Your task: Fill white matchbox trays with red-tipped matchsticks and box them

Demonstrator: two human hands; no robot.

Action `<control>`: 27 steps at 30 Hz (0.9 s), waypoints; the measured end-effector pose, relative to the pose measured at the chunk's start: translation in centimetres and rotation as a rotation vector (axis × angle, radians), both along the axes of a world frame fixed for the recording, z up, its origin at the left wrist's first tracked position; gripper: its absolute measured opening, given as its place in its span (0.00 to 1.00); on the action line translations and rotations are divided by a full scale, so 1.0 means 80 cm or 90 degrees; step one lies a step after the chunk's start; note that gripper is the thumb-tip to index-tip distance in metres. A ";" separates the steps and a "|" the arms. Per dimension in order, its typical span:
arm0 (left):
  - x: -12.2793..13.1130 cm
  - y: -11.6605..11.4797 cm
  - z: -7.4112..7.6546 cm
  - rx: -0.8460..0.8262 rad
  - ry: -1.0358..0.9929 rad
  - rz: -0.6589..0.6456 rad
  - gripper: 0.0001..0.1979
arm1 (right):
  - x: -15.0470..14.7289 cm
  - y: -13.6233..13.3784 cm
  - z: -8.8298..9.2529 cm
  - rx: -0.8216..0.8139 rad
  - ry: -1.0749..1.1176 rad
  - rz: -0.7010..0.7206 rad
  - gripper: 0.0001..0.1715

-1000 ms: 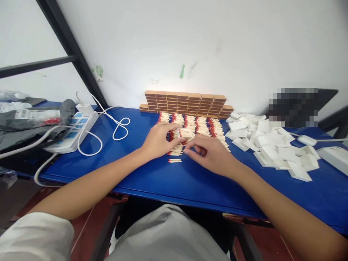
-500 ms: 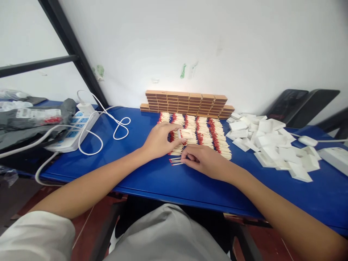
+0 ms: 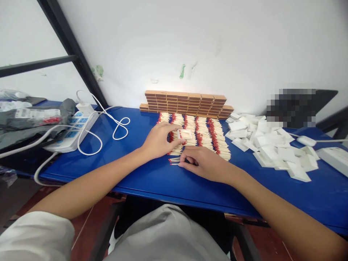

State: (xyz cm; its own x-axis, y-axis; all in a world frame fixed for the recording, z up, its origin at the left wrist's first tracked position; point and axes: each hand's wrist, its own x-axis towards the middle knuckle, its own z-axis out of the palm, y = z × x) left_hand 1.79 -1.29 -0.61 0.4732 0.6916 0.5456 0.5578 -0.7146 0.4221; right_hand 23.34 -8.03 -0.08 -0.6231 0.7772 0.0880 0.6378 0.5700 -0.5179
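Observation:
Between the thumb and fingers of my left hand is a small white matchbox tray, held over the rows of matches with its open side up. Something pale lies inside it. My right hand is lower on the table, its thumb and index finger pinched on the loose matches lying apart from the rows. Their red heads stick out to the left of my fingertips; the other ends are hidden by the hand. Beyond both hands, rows of red-headed matches lie side by side on the blue table.
Brown matchboxes are stacked against the wall. A heap of white matchbox trays lies to the right, near a pixelated dark object. On the left are a power strip, a white cable and grey plastic bags.
My right hand has shifted slightly down and left, and its fingertips have closed on the loose matches. My left hand keeps the tray in nearly the same place.

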 end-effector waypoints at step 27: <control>0.001 -0.003 0.003 0.002 0.036 -0.045 0.21 | 0.034 0.022 0.016 0.170 0.098 -0.158 0.09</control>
